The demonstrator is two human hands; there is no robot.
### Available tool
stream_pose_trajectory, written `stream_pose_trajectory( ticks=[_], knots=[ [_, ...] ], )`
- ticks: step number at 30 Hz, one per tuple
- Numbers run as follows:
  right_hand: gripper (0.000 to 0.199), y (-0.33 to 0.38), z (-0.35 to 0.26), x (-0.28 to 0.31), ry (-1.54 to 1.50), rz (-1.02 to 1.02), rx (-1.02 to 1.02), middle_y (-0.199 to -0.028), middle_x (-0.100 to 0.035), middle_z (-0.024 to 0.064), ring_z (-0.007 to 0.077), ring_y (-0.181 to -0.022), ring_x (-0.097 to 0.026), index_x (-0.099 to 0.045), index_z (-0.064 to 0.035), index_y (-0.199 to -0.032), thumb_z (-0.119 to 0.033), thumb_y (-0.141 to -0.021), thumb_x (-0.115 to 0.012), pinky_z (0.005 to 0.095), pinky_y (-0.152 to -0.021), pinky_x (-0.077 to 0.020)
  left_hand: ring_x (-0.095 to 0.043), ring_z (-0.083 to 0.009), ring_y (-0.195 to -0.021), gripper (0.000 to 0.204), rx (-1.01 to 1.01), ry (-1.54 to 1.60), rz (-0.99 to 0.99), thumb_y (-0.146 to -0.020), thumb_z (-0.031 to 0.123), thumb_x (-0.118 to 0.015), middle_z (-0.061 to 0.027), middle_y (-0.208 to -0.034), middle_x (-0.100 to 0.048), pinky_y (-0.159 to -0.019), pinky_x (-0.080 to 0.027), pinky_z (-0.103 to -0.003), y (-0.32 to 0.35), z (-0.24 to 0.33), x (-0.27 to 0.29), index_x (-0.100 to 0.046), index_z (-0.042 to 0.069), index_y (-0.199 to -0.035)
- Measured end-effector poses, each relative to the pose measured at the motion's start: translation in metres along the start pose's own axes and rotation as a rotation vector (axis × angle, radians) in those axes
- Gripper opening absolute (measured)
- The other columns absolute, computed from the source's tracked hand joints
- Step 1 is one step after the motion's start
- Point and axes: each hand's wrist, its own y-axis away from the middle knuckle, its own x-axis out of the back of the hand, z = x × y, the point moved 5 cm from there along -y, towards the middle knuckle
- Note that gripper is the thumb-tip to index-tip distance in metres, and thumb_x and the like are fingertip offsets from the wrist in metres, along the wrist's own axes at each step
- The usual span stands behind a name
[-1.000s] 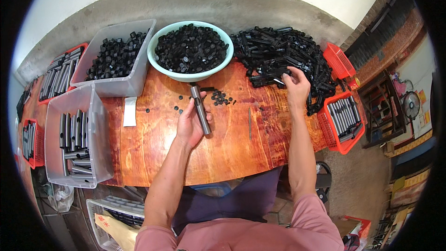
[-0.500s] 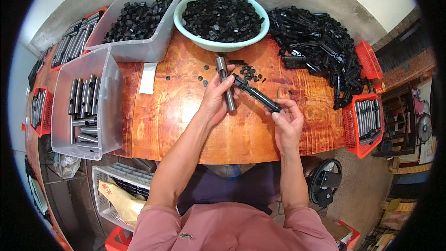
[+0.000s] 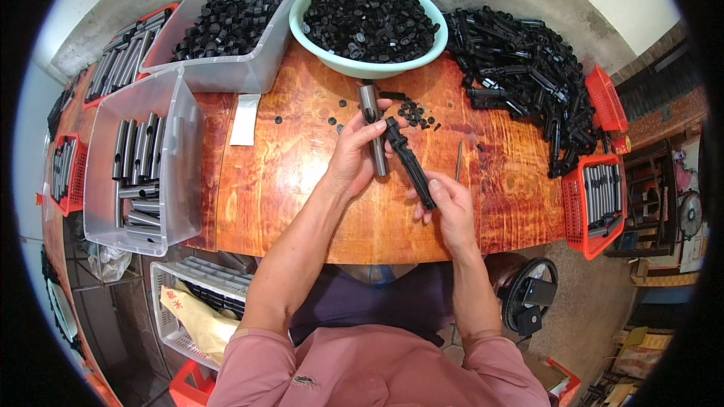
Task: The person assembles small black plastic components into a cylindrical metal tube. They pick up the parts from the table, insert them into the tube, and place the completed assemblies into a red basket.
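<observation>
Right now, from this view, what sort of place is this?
Probably a small assembly workshop: a heap of black parts, a pale green basin of small black pieces, and a translucent bin of metal tubes.

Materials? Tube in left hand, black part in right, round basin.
Tube: likely metal, satin grey; soft lengthwise sheen. Black part: probably moulded plastic, low sheen; ridged form, uniform black, though coated metal isn't ruled out. Basin: looks like plastic, smooth pale green; even colour, rounded rim.
</observation>
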Motion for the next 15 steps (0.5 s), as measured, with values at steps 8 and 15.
stream_pose_trajectory(
  ticks=[8,15],
  knots=[
    [0.02,0.006,-0.001,-0.009,0.356,0.169,0.169,-0.078,-0.068,0.005,0.0059,-0.062,-0.059,-0.064,0.0025,-0.112,-0.009,-0.095,-0.066,0.022,-0.054,-0.0439,-0.059,-0.0163,-0.08,0.041,0.003,0.127,0.004,-0.109,0.034,-0.044,-0.0126,-0.114,-0.065,-0.071,-0.051,-0.03,-0.001,0.001,-0.004,-0.049,0.006,-0.139],
    [0.023,0.042,-0.004,-0.027,0.807,0.2,0.436,-0.079,-0.07,0.0135,0.023,-0.068,-0.071,-0.066,0.0004,-0.107,-0.004,-0.085,-0.073,0.032,-0.06,-0.0544,-0.058,-0.0182,-0.083,0.041,-0.121,0.294,0.201,-0.109,0.04,-0.041,-0.0079,-0.099,-0.06,-0.072,-0.052,-0.031,-0.004,0.016,0.021,-0.05,0.007,-0.132]
  ],
)
